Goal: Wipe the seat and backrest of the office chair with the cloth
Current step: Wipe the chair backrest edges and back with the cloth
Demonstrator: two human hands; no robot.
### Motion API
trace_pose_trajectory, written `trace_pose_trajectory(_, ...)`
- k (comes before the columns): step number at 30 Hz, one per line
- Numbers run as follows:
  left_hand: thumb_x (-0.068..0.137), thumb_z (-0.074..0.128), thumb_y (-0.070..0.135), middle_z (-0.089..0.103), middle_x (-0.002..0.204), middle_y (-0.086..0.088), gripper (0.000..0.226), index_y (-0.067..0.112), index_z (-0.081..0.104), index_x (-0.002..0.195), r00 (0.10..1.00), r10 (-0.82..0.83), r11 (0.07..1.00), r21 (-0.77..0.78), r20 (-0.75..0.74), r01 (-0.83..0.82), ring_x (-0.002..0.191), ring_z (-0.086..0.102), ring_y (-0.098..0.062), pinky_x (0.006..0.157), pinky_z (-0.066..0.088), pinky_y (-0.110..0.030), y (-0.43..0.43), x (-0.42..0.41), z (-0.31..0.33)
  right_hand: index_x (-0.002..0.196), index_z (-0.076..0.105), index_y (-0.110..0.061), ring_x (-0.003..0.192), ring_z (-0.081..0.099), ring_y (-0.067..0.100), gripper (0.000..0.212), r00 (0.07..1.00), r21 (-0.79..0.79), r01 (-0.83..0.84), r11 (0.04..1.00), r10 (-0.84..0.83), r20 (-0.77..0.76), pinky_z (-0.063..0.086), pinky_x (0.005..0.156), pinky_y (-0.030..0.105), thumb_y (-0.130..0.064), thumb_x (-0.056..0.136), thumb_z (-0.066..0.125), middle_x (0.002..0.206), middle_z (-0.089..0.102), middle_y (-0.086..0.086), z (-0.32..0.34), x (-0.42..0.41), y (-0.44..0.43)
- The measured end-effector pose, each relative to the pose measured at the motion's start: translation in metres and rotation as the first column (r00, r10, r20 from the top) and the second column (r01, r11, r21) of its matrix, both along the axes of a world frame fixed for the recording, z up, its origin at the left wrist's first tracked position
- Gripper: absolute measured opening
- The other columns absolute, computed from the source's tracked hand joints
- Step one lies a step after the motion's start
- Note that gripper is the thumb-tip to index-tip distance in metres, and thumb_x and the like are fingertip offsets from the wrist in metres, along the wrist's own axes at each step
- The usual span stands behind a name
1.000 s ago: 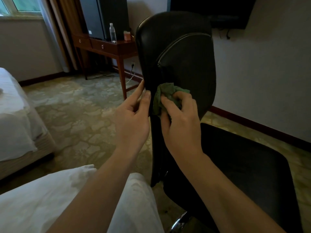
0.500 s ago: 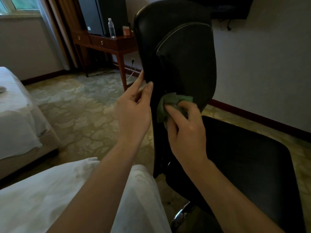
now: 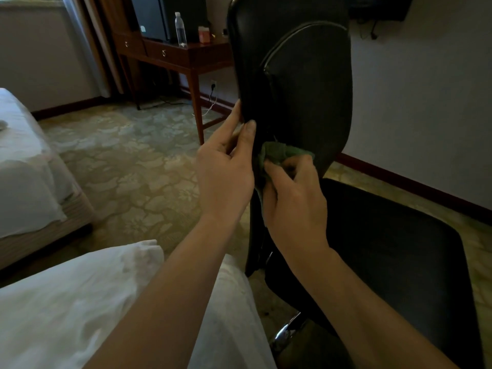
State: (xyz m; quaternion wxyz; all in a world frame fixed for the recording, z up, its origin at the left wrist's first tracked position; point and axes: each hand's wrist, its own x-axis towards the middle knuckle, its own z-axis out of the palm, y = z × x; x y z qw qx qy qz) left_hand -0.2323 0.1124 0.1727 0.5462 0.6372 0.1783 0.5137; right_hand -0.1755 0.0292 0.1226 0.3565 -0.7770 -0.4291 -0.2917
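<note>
Two hands at work; entries run left to right.

Bed [image 3: 24, 161]: white, far left, no part in the job.

Desk [image 3: 191, 53]: wooden, against the far wall, carrying a bottle [image 3: 180, 29].

Your left hand [image 3: 226, 171]: fingers [image 3: 228, 123] straight and slightly apart, tips resting on the left edge of the backrest [image 3: 306, 89]. This is likely to steady it so it does not swing away under the rubbing.

Cloth [image 3: 279, 153]: green, bunched, pressed on the lower front of the backrest just beside that edge.

Your right hand [image 3: 295, 198]: fingers curled round the cloth, gathering it into a pad, probably for firmer pressure.

Seat [image 3: 386, 249]: black, lower right, below the cloth and untouched. Nothing shows whether it has been wiped.
</note>
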Motion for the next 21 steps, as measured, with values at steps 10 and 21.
trace_pose_trajectory(10,0.101,0.056,0.007,0.065,0.126,0.019,0.059,0.032,0.040,0.152,0.982,-0.121,0.983,0.123,-0.147,0.140,0.118,0.059,0.008,0.098,0.055,-0.028,0.009,-0.013,-0.020,0.119,0.069,-0.008,0.091,0.057,0.024,0.028,0.997,0.059,-0.004,0.998,0.000,0.073,0.047,0.068,0.025,-0.014,0.095,0.055,0.112,0.059,0.015,0.002,0.015,-0.032)
trace_pose_trajectory(21,0.094,0.066,0.002,0.060,0.135,-0.001,0.076,0.048,0.034,0.146,0.949,-0.149,0.963,0.176,-0.278,0.203,0.117,0.063,-0.003,0.093,0.054,-0.020,0.018,-0.019,-0.035,0.116,0.068,-0.010,0.088,0.056,0.029,0.025,0.986,-0.045,-0.031,0.999,0.038,0.160,0.053,0.066,0.043,-0.010,0.094,0.058,0.106,0.057,0.016,0.041,0.021,-0.010)
